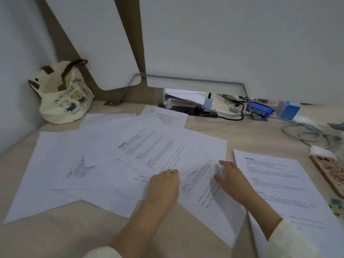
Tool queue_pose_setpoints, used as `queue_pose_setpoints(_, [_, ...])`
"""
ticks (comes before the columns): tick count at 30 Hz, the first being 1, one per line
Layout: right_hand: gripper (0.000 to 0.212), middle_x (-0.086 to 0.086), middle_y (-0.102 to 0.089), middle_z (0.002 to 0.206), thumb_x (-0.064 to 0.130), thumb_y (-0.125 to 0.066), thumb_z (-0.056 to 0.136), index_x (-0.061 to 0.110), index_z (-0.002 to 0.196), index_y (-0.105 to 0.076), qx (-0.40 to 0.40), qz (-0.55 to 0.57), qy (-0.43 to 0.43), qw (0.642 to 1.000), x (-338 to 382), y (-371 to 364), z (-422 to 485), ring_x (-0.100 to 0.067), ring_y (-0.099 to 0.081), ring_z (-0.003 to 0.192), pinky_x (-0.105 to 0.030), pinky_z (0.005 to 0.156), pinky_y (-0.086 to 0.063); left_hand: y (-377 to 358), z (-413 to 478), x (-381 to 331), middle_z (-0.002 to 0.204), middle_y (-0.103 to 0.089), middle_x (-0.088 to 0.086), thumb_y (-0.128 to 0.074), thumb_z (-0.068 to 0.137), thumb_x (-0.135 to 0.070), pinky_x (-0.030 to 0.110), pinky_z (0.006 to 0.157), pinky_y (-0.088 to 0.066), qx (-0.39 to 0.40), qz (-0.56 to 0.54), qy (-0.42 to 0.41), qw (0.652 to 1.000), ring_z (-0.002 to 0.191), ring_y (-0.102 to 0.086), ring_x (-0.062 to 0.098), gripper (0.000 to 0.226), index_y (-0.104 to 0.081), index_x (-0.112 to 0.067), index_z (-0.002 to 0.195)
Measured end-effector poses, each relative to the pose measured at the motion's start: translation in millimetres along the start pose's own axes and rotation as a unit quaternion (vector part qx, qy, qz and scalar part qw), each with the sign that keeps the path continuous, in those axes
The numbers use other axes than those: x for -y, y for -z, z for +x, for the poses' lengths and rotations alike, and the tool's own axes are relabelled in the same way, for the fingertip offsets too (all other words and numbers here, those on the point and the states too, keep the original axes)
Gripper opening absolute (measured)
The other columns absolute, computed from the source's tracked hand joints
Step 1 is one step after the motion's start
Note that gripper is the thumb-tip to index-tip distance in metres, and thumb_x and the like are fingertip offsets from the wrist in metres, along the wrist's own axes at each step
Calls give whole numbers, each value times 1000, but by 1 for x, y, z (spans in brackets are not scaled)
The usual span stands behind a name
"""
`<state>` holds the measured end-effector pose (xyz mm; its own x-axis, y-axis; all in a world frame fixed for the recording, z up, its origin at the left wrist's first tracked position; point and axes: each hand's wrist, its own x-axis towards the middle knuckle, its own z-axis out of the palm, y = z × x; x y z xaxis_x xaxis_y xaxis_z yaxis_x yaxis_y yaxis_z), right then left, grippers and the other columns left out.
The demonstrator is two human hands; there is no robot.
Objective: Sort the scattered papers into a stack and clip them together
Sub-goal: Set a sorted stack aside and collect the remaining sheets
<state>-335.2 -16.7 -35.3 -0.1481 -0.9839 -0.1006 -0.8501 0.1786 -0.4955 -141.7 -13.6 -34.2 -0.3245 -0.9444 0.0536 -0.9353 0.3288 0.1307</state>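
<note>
Pale wood desk (204, 131) meets white partition walls, and we take the black power strip (188, 108) at its back edge as our marker. Nearer us than the strip and spreading to its left, the scattered papers (93, 164) lie overlapping, some printed, some blank side up. Nearer us and right of the strip, a separate printed sheet (279, 183) lies beside that spread; we cannot tell how many sheets lie beneath it. Far left of the strip, a cream tote bag (65, 94) with bear prints slumps in the corner. Our left hand (163, 185), straight toward us from the strip, rests on the spread, fingers bent, tips down on a sheet, gripping nothing we can see. Our right hand (232, 179), further right, spreads its fingers over a blurred sheet; whether it pinches that sheet we cannot tell. Right of the strip stands a blue box (287, 109). Well right of the strip and nearer us lies a phone (329, 170), and nearer still, small clips (337, 207) at the frame's edge.
</note>
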Motion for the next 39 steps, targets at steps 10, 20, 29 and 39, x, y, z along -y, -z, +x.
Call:
queue_pose_setpoints(10, [71,-15,-48,126,49,-69,74,9,127,-44,52,-91,-95,990,11,6,57,-33,-41,122,-38,98,-38,-5,-54,101,136,-31,-18,-49,78,17,22,101,-32,-170,-337,147,914,133,-27,5,47,-64,-28,84])
queue_pose_setpoints(20, [24,-10,-52,74,21,-56,88,8,72,-46,46,172,-122,976,24,2,31,-22,-48,64,-27,57,-33,-22,-78,107,129,-42,-30,-37,63,-2,-7,86,-28,-175,-473,119,855,114,-36,-28,55,-62,-43,90])
queue_pose_setpoints(29, [33,-6,-72,106,36,-56,89,14,112,-64,118,407,-141,895,26,-25,-31,-29,-68,96,-45,94,-49,-41,-99,71,132,-31,-34,-42,70,16,-8,92,-20,-78,-481,60,871,118,-26,-32,84,-55,-65,90])
queue_pose_setpoints(39, [26,-10,-70,93,-4,-45,89,11,101,-62,28,432,-126,892,24,-11,-84,-31,-66,85,-37,72,-52,-36,-128,73,134,-18,-36,-40,74,11,6,108,-13,-47,-407,60,910,137,-18,-10,78,-37,-53,119])
